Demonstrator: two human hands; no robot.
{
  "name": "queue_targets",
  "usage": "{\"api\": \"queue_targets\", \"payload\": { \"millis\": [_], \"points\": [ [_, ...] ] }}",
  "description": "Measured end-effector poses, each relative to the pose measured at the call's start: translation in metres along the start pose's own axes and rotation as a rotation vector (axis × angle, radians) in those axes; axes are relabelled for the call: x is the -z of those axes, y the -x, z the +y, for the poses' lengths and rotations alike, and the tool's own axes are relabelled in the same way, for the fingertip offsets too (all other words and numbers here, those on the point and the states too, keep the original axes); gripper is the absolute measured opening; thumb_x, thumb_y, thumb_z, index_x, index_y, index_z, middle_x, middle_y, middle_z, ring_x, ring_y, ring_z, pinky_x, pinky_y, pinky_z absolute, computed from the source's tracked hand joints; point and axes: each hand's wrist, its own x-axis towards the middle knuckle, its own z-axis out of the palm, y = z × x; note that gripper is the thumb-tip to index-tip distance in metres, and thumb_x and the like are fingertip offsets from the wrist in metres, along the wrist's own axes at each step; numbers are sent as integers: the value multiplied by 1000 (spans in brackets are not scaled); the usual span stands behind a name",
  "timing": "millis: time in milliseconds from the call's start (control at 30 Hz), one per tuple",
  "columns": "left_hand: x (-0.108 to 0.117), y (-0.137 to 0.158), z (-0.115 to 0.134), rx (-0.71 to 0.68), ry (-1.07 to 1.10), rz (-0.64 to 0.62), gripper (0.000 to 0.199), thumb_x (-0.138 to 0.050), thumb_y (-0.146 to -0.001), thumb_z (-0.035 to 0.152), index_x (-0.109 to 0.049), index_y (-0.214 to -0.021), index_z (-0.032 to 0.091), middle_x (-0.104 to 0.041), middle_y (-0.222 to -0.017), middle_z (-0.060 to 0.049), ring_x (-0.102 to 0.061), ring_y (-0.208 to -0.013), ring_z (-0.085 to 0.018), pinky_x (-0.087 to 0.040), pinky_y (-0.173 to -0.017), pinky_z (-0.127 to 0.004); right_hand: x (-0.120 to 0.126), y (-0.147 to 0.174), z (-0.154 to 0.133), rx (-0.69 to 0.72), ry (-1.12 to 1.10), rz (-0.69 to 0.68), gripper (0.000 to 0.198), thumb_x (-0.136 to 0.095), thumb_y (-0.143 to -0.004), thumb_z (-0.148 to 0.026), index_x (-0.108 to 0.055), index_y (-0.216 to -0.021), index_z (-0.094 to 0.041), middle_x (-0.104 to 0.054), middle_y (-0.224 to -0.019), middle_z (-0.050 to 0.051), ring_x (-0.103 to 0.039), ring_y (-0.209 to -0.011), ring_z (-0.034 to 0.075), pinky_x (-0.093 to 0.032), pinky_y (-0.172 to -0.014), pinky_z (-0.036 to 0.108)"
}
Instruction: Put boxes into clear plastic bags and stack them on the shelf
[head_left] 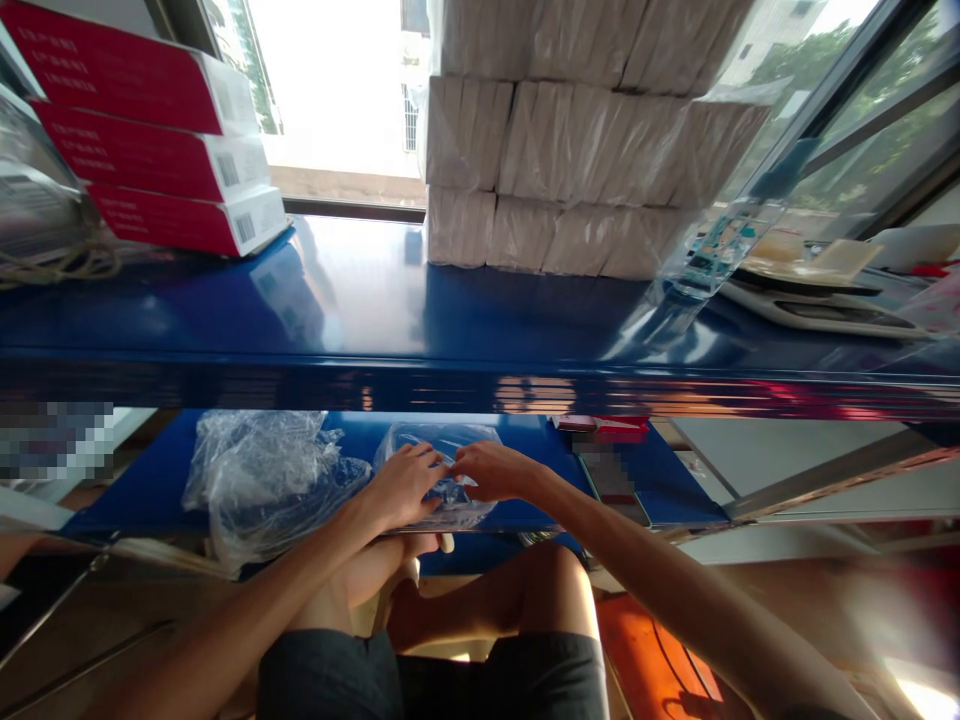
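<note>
On the lower blue shelf, a clear plastic bag (pixel 439 436) lies between my two hands. My left hand (pixel 409 484) rests over its left side with the fingers stretched out and the thumb apart from them. From the right, my right hand (pixel 491 470) has its fingers bent together at the film, pinching the bag near its middle. The fingertips of both hands almost meet. Whether anything is inside the bag is hard to make out. Left of it is a crumpled heap of clear plastic bags (pixel 262 470), partly hanging over the shelf's front edge.
Above my hands runs the upper blue shelf (pixel 360 310). It bears red-and-white boxes (pixel 180 165), plastic-wrapped pale stacks (pixel 570 150) and a clear plastic holder (pixel 720 250). Right of my hands lie a dark flat device (pixel 611 470) and a red box (pixel 622 430). An orange stool (pixel 652 660) stands below.
</note>
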Motion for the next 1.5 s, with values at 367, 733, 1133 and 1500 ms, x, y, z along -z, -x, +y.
{"api": "queue_targets", "payload": {
  "millis": [367, 733, 1133, 1500],
  "points": [
    [-37, -2, -36, 280, 19, -37, 84, -66, -84, 66, -47, -157, 29, -44, -163, -18, -37, -148, -52, -29, -115, -70, -21, -7, 9, -164, 174, 67, 39, -75, -83, -31, -71, -114, -8, -72, -110, 21, -69, -99, 33, -54, -81, 38],
    [-30, 13, -12, 68, -43, 467, 29, -50, -100, 19, -74, -116, 18, -73, -121, -14, -59, -131, -35, -51, -106, -53, -34, 18, 17, -84, 178, 680, 26, -54, -98, -19, -69, -119, -17, -67, -132, 16, -59, -118, 32, -46, -101, 49],
    [-70, 25, -27, 144, 21, 559, 48, -53, -88, 6, -66, -131, 21, -61, -145, -12, -39, -151, -35, -46, -117, -59, -104, 15, 27, -453, -295, 916, 40, -55, -102, -43, -64, -138, -28, -55, -154, 10, -46, -144, 34, -43, -115, 56],
    [-94, 4, 24, 101, 161, 694, 35, -51, -94, 8, -66, -122, 22, -66, -128, -11, -55, -132, -30, -50, -112, -52, -101, 26, 25, -690, -602, 1117, 49, -47, -102, -52, -66, -129, -17, -75, -115, 14, -72, -97, 26, -59, -86, 38]
  ]
}}
